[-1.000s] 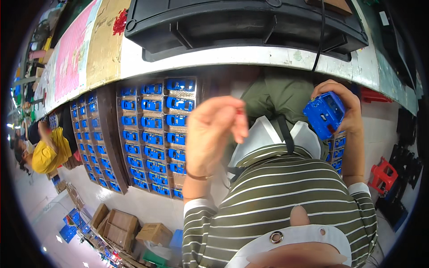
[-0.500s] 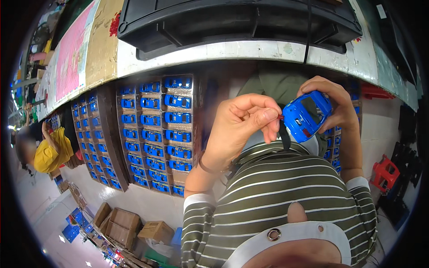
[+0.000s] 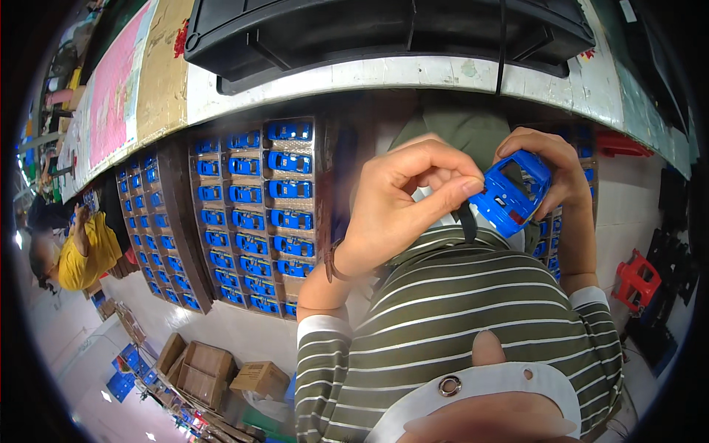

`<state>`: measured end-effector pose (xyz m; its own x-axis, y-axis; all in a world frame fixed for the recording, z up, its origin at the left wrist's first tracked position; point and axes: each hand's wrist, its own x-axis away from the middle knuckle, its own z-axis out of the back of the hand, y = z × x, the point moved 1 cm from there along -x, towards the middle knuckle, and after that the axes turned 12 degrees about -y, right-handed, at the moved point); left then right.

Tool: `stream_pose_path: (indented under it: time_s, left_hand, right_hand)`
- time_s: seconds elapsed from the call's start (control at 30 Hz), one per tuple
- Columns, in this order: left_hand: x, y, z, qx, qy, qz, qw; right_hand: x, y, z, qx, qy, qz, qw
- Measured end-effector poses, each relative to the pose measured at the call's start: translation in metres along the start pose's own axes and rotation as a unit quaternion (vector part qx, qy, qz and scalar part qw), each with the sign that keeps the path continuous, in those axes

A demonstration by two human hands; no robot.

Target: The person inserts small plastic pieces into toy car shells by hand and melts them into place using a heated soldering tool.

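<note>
My right hand is closed around a blue toy car body, holding it up in front of my striped shirt. The shell has window openings and a dark red patch at its lower rear corner. At the rear corner opposite that patch, the thumb and forefinger of my left hand are pinched together against the body. What lies between these fingertips is too small and hidden to name; a dark reddish speck shows there. The other left fingers are curled in.
Trays of blue car bodies stand at my left, with another stack of trays beyond. Ahead is a white table edge bearing a black plastic bin. A red stool, cardboard boxes and a person in yellow are around.
My left hand has moved slightly right, its pinched fingertips now pressed against the car's rear corner. The small red bit seen at the fingertips before is mostly hidden. The car has shifted slightly right.
</note>
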<state>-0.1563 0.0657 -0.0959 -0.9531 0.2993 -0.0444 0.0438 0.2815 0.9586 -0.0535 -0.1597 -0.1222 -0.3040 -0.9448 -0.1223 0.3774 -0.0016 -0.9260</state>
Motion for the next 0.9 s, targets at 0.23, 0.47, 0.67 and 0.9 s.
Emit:
stream_pose_path:
  time_s: [0.23, 0.47, 0.67, 0.9]
  left_hand:
    - [-0.010, -0.005, -0.013, 0.108, 0.027, 0.003, 0.994]
    - [-0.016, -0.008, -0.012, 0.179, -0.012, 0.047, 0.983]
    - [-0.028, -0.008, -0.012, 0.241, -0.131, 0.126, 0.953]
    - [-0.032, -0.002, -0.032, 0.299, -0.118, 0.064, 0.945]
  right_hand:
    - [0.008, 0.005, -0.002, -0.025, 0.022, 0.000, 0.999]
    - [0.014, 0.006, -0.002, -0.041, 0.012, -0.006, 0.999]
    - [0.030, 0.015, -0.024, -0.239, 0.077, -0.040, 0.967]
    - [0.021, 0.009, -0.033, -0.347, 0.064, -0.059, 0.934]
